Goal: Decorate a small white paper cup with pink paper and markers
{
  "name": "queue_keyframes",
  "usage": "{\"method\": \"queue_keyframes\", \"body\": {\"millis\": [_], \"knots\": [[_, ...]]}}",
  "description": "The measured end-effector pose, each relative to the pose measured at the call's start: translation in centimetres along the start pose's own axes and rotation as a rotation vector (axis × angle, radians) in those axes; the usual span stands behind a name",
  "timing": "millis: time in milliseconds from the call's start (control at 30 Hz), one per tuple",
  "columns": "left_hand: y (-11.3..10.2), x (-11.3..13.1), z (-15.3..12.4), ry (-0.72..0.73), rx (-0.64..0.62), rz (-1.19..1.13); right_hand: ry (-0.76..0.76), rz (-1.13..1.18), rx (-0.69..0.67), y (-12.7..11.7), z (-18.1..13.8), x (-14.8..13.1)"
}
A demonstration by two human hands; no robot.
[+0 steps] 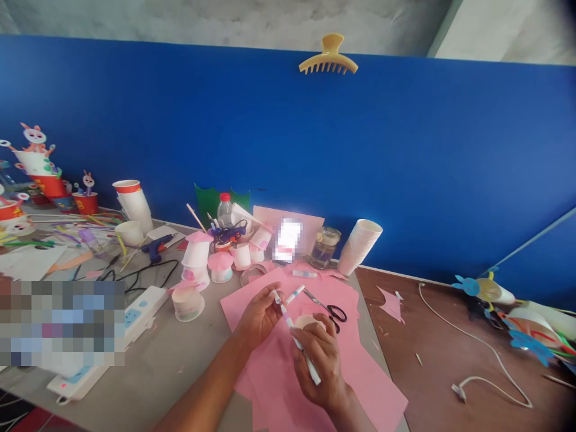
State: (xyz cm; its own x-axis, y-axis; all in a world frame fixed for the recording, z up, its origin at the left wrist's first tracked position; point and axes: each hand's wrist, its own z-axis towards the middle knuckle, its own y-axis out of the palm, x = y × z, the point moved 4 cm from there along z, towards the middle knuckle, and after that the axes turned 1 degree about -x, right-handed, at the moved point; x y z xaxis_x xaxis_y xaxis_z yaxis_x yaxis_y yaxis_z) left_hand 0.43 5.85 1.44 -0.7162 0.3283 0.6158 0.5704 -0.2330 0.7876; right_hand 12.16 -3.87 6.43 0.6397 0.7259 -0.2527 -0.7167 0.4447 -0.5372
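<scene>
My right hand (319, 354) is wrapped around a slim white marker (288, 321) with pale coloured bands, held at a slant over pink paper sheets (364, 372). The upper end of the marker is pinched between the fingers of my left hand (263, 312); whether a cap is there I cannot make out clearly. Just beyond the fingertips is a second white marker (295, 294) with a blue band. Scissors (335, 312) with black handles lie right of it. A white paper cup piece (309, 323) is partly hidden behind my right hand.
A lit phone (287, 240) leans at the back beside a glass jar (324, 247) and stacked paper cups (360, 246). Pink-topped cups (220, 265), a glue gun (157, 246) and a power strip (135, 318) stand left. A white cable (477, 336) lies right.
</scene>
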Motion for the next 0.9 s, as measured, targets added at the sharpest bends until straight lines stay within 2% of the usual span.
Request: {"method": "queue_keyframes", "body": {"millis": [467,900], "knots": [[0.5,-0.8,-0.2,-0.006,-0.08,0.067,0.031,-0.026,-0.014,0.3,-0.2,0.3],[1.3,-1.4,-0.8,0.008,0.033,0.094,0.053,0.003,-0.108,1.0,0.4,0.5]]}}
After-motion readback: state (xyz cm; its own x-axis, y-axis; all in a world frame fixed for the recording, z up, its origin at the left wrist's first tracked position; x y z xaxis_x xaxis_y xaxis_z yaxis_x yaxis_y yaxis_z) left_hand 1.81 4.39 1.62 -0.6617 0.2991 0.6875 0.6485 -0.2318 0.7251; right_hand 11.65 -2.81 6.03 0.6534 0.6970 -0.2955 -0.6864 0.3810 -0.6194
